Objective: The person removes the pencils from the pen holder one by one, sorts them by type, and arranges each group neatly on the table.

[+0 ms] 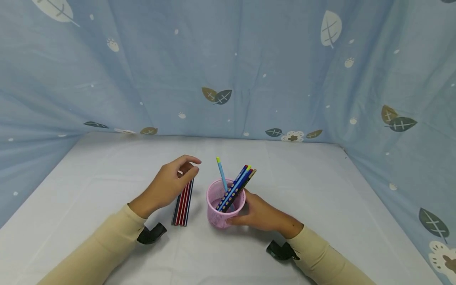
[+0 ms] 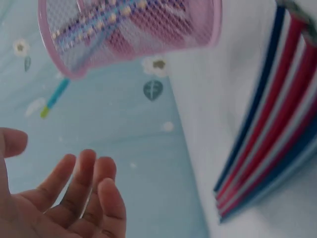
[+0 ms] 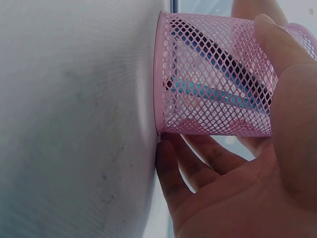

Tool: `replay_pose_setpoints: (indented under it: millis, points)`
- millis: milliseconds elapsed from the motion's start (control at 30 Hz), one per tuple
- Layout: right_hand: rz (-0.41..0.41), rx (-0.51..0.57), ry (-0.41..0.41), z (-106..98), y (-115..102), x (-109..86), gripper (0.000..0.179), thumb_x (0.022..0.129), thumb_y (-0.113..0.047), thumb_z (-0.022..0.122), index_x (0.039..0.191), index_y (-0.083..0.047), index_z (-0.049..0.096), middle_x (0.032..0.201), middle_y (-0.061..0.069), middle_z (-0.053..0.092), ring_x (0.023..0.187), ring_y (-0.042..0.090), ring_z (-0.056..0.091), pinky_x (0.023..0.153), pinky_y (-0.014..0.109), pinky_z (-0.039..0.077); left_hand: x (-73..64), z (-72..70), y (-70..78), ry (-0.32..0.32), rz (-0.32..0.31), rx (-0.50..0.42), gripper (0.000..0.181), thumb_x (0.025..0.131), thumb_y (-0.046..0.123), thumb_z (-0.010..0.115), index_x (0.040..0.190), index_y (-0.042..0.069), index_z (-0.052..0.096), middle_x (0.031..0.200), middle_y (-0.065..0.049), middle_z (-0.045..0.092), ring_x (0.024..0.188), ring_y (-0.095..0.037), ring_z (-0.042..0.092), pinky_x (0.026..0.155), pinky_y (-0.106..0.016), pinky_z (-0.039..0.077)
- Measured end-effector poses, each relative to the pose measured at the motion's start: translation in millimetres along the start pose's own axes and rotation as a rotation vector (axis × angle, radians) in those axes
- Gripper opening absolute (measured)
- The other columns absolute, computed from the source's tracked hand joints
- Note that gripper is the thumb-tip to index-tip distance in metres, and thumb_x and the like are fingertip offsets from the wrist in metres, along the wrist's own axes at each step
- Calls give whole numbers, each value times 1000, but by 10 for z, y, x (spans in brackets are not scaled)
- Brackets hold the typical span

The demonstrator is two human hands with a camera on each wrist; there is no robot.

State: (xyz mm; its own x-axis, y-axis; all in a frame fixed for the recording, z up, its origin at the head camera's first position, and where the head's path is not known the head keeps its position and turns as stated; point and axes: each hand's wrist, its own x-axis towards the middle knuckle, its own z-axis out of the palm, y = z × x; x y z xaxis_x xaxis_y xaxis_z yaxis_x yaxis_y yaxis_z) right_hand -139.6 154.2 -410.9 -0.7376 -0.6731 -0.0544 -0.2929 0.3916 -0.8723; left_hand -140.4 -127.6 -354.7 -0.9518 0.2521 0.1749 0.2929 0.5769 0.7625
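A pink mesh pencil cup (image 1: pixel 218 220) stands upright on the white surface. My right hand (image 1: pixel 263 214) holds it from the right side, thumb in front and fingers around the back. Inside lean several dark-blue dotted and light-blue pencils (image 1: pixel 233 194), and one light-blue pencil (image 1: pixel 222 173) with a yellow end tilts apart from them. Left of the cup lies a row of red and dark-blue pencils (image 1: pixel 183 206). Over the far end of this row hovers my left hand (image 1: pixel 170 181), its fingers loosely bent and holding nothing. The left wrist view shows that hand apart from the pencils (image 2: pixel 270 124).
A white cloth (image 1: pixel 306 178) covers the table. Behind and at both sides hangs a blue curtain (image 1: pixel 285 71) with leaf prints. Black wrist devices (image 1: pixel 152 234) sit under both sleeves, close to the tabletop.
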Motion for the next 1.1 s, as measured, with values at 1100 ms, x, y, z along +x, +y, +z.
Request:
replay_pose_setpoints:
  millis: [1100]
  points:
    - [-50, 10, -47, -38, -20, -22, 86, 87, -25, 79, 156, -19, 28, 151, 0, 48, 141, 18, 44, 120, 52, 29, -170, 361, 122, -305, 57, -62, 98, 76, 53, 83, 154, 18, 33, 145, 4, 46, 123, -15, 51, 102, -45, 48]
